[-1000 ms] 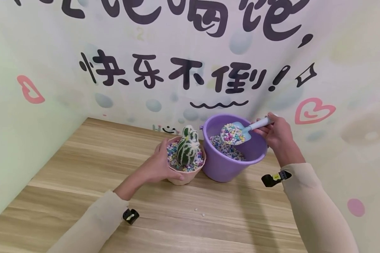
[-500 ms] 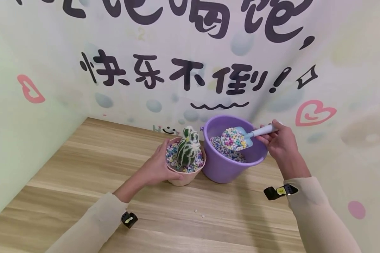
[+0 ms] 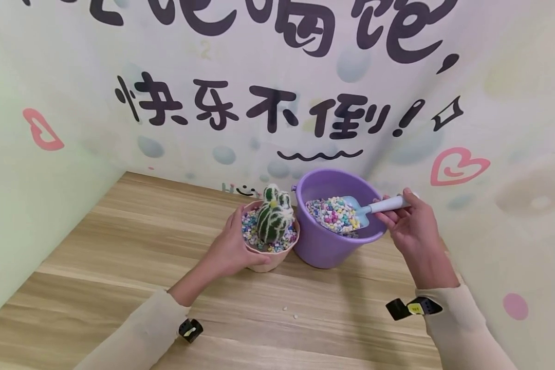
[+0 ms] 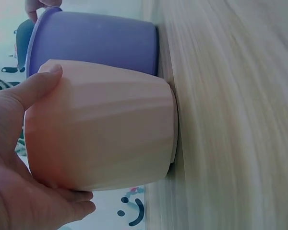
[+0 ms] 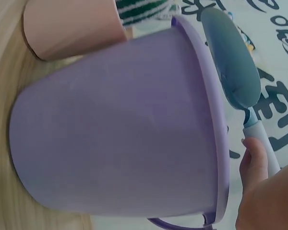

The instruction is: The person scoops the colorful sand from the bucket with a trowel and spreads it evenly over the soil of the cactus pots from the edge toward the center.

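Note:
My left hand [image 3: 228, 247] grips the left side of a pale pink flowerpot [image 4: 105, 124], thumb at the front and fingers behind the rim. A green cactus with white fuzz [image 3: 274, 218] stands in it among multicoloured pebbles [image 3: 250, 226]. Just right of the pot, touching or nearly so, is a purple bucket [image 3: 321, 252] partly filled with similar pebbles. Over its mouth, my right hand [image 3: 416, 231] holds a small blue shovel [image 5: 235, 62] by its pale handle [image 3: 388, 204]. Colourful pebbles heap the blade in the head view; the right wrist view shows its underside above the rim.
The wooden table [image 3: 166, 241] meets a printed wall hanging [image 3: 231, 139] right behind the pot and bucket. A couple of loose white pebbles [image 3: 295, 316] lie in front of them. The bucket's handle [image 5: 182, 225] hangs at its side.
My right hand has moved down and slightly to the right with the loaded shovel, which now sits lower over the bucket. The left hand stays on the flowerpot.

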Demonstrator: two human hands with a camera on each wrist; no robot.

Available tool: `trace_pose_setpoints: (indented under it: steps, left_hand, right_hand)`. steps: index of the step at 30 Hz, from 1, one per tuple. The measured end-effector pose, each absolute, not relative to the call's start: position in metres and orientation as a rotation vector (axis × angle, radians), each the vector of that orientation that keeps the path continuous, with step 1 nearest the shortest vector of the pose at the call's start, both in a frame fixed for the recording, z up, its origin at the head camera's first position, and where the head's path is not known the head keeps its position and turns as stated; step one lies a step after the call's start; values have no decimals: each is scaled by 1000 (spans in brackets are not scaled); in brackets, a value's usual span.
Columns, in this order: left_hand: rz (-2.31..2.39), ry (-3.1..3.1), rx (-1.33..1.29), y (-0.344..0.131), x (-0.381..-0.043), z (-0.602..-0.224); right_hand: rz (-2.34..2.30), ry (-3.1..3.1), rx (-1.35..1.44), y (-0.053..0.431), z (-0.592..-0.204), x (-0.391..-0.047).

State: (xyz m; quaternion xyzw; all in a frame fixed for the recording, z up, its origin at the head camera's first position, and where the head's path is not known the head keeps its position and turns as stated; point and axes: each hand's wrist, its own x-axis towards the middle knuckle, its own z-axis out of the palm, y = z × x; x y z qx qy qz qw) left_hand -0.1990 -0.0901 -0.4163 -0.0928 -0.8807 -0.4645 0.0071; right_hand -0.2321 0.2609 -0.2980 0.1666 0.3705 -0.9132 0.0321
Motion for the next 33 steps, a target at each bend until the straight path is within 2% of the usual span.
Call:
trace_pose_setpoints:
  steps: [16,33]
  left_hand:
    - [-1405,-2714,-113,-77,-191,-419]
    - [-1359,-2696,-44,-70,-186,-418]
  right_hand:
    - [-2899,999,499,248,-315,-209]
    - [-2976,921,506,239,-325,-181]
